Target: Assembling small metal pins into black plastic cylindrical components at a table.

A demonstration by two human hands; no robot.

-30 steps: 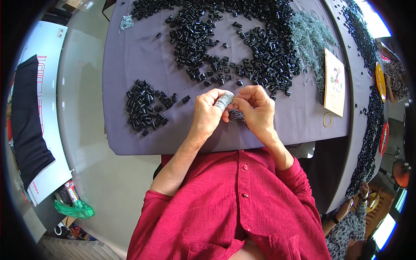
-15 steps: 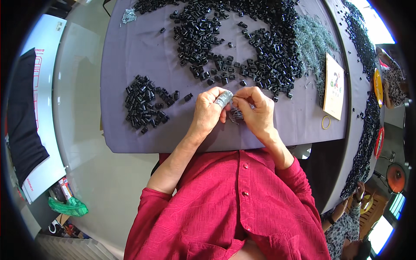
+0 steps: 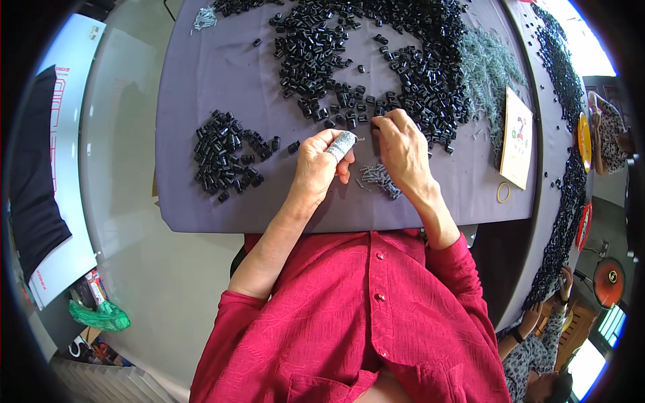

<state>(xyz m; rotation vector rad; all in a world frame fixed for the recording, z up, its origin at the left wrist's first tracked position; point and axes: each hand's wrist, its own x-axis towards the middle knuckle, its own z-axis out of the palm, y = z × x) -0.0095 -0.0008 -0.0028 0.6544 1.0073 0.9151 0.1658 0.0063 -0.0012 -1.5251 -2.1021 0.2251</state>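
My left hand [image 3: 322, 158] is closed in a pinch, its thumb wrapped in pale grey tape. From the tip of that pinch juts a small metal spring or screw [image 3: 361, 139]; its kind is too small to tell. My right hand [image 3: 403, 148] has its fingers bent at the near edge of the big heap of black plastic pieces [image 3: 423, 87], its fingertips on a small black piece [image 3: 375, 125]. Beside its wrist lies a small pile of grey metal parts [image 3: 381, 180]. Left of my left hand sits a smaller heap of black pieces [image 3: 225, 154].
A larger spread of grey metal parts [image 3: 487, 67] borders the heap, near a cream booklet [image 3: 516, 138] and a yellow ring [image 3: 503, 193]. At the right, a second table [image 3: 521, 269] bears more black pieces. Another person's arm [image 3: 554, 316] reaches to it.
My right hand has left the left hand's fingertips and moved up to the black heap's edge, uncovering the small metal pile. My left hand has barely shifted.
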